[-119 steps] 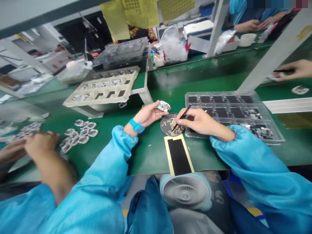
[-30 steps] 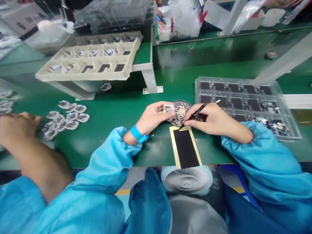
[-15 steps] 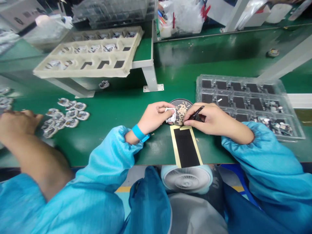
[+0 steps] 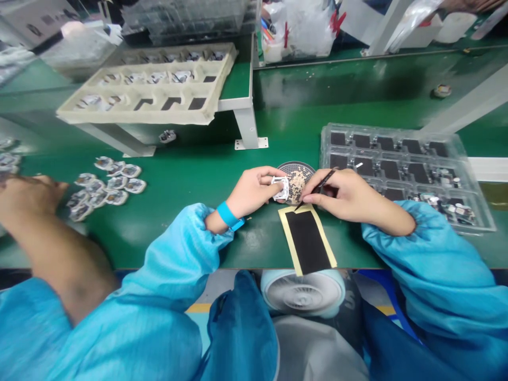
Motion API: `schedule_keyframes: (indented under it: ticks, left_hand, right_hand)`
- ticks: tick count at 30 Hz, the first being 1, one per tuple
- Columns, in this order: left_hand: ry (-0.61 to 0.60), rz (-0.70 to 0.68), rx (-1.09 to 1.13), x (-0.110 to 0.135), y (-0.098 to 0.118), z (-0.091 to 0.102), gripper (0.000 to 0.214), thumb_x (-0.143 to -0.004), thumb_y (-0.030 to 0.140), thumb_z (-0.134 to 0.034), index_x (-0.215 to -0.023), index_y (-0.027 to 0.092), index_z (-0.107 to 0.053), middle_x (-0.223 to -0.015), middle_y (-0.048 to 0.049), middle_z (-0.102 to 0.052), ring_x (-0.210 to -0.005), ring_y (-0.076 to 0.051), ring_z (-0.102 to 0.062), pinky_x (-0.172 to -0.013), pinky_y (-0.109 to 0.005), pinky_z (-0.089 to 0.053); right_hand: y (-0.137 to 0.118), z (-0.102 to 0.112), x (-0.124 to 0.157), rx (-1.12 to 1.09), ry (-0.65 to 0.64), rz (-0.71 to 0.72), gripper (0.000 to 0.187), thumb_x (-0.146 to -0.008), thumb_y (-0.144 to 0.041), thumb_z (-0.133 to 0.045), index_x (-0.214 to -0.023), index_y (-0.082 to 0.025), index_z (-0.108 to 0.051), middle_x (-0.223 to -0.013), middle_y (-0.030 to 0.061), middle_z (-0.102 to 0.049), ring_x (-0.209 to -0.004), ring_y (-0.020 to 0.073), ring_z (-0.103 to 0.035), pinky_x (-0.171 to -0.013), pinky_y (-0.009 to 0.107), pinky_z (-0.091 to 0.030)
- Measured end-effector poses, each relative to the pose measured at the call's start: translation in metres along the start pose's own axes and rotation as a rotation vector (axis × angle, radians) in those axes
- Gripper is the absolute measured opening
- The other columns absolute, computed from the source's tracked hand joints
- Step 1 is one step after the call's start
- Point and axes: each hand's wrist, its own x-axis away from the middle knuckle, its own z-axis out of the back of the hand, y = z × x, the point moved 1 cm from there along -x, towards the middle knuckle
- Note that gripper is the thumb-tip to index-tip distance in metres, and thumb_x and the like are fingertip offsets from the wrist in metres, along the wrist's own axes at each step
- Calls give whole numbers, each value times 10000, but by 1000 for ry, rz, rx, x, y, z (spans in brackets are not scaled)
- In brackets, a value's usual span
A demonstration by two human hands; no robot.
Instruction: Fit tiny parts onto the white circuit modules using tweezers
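Observation:
My left hand (image 4: 257, 189) pinches a small white plastic part (image 4: 281, 189), squarish and frame-like, at the left rim of a round dark dish. In my right hand (image 4: 331, 193) is a pair of black tweezers (image 4: 323, 181), slanting down to the left. The tweezer tips touch or hover just over the top edge of a black sheet with a pale yellow border (image 4: 307, 238); I cannot tell if they grip anything. Behind both hands, the round dish (image 4: 291, 165) holds many tiny beige and black bits.
Several white parts (image 4: 97, 190) lie in a group at left, near a co-worker's hand (image 4: 35, 198). A clear compartment tray (image 4: 397, 153) with black pieces stands at right. A beige tray (image 4: 146, 106) rests on a raised shelf (image 4: 248, 127) whose legs stand on the green bench.
The yellow-bordered black sheet has turned slightly, its near end shifting right. The tweezer tips have come down onto or over its top edge. My left hand still holds the white part.

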Motion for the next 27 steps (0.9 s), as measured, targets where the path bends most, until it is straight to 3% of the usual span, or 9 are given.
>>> schedule_keyframes:
  ticks: [4, 8, 15, 27]
  left_hand:
    - [12, -6, 47, 1, 2, -2, 311, -766, 254, -805, -1049, 129, -775, -706, -73, -752, -550, -159, -643, -489, -253, -462]
    - [20, -19, 73, 2, 4, -4, 299, -780, 259, -798, -1046, 127, -767, -708, -65, -747, -541, -142, -625, -483, -246, -465]
    - [18, -26, 87, 2, 1, -4, 298, -775, 279, -813, -1038, 144, -777, -698, -53, -742, -500, -120, -570, -474, -250, -447]
    - [21, -1, 53, 2, 3, -5, 316, -792, 218, -777, -1091, 117, -759, -739, -49, -754, -554, -119, -620, -503, -222, -479]
  right_hand:
    - [-5, 3, 3, -46, 249, 34, 58, -878, -290, -765, -933, -287, -747, -928, 20, -801, -870, 236, -759, -817, 416, -623]
    - [-4, -2, 5, 60, 437, 128, 119, -852, -256, -790, -947, -320, -760, -961, 21, -808, -909, 274, -753, -889, 509, -599]
    - [4, -10, 4, 179, 441, 130, 174, -835, -255, -806, -978, -339, -753, -983, 3, -815, -922, 296, -752, -871, 546, -572]
    - [0, -12, 1, 288, 423, 220, 149, -865, -234, -781, -982, -309, -728, -963, -10, -816, -889, 263, -749, -842, 490, -551]
